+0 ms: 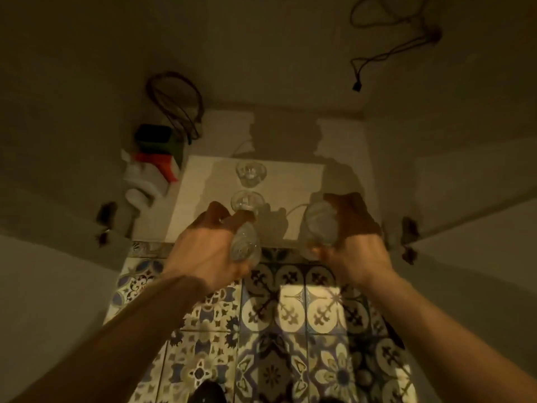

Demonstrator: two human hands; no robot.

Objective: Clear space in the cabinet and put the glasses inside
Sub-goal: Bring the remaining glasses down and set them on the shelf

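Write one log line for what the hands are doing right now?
left hand: holds glass | right hand: holds second glass | cabinet shelf: two glasses already in, rear, front

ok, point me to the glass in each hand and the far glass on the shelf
Left-hand glass [245,247], head view, on its ribbed side wall.
Right-hand glass [321,225], head view, on its clear body.
Far glass [250,172], head view, on its bowl, standing on the shelf.
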